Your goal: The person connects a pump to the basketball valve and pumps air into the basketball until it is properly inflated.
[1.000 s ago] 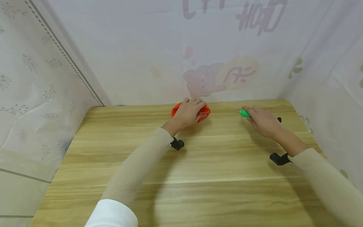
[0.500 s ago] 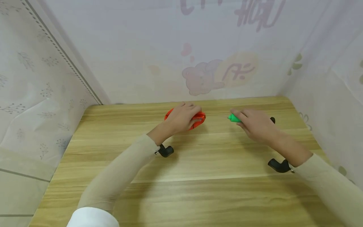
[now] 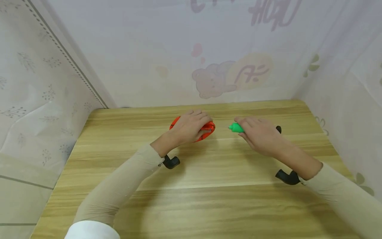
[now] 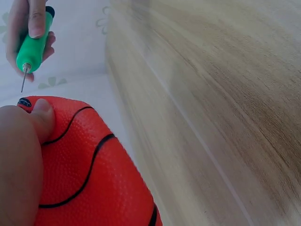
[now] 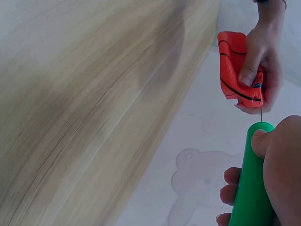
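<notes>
My left hand (image 3: pixel 189 127) grips a deflated red-orange toy basketball (image 4: pixel 89 160) with black lines, its side caved in. The left thumb lies beside a small dark patch at the ball's end. My right hand (image 3: pixel 259 134) holds a green ball pump (image 5: pixel 254 183) with a black end, fingers wrapped round its barrel. A thin metal needle (image 4: pixel 24 77) sticks out of the pump and points at the ball. In the left wrist view its tip is close over the dark patch; the right wrist view shows it right at the ball's edge.
Below both hands is a wood-grain table (image 3: pixel 197 205). A pale printed curtain (image 3: pixel 143 59) with a bear drawing hangs behind its far edge, and patterned sheets flank both sides. Black curved mounts (image 3: pixel 287 177) stick out from both wrists.
My right hand has moved left with the pump, bringing its needle close to the ball. My left hand has shifted slightly left and nearer with the ball, turning its end toward the pump.
</notes>
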Motion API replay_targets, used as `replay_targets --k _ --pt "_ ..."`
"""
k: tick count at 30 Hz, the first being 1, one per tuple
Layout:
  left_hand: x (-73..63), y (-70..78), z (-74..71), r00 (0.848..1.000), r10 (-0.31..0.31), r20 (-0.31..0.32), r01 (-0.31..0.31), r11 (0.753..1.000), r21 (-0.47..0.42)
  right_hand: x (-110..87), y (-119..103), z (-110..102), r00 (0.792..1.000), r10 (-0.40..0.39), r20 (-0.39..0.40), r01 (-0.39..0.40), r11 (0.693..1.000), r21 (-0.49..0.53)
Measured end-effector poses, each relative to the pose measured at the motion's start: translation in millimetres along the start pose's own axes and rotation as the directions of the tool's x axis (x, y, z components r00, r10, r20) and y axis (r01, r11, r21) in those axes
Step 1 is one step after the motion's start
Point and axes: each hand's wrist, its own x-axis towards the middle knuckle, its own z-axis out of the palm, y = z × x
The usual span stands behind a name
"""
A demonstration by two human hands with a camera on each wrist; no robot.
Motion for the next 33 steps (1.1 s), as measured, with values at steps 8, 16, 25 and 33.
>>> replay_targets --k 8,16,25,33 --pt "0.2 2.8 -2.5 1.0 0.005 0.027 -0.006 0.999 0.031 5.6 -10 -1 0.998 0.017 0.064 -0.016 1.0 -0.006" --pt "0.0 5.4 -3.7 0.999 0.02 0.048 -0.022 0.999 0.047 6.4 -14 5 0.999 0.014 0.049 -0.011 0.998 -0.055" --pt "-5.9 10.4 -4.4 0.997 -0.028 0.075 0.028 1.0 -0.003 9.4 -29 4 0.998 0.003 0.056 0.004 0.991 -0.137" --pt "-8.4 15.5 -3.4 0.996 0.03 0.082 -0.036 0.997 0.073 12.8 -35 6 0.998 -0.039 0.053 0.048 0.981 -0.187"
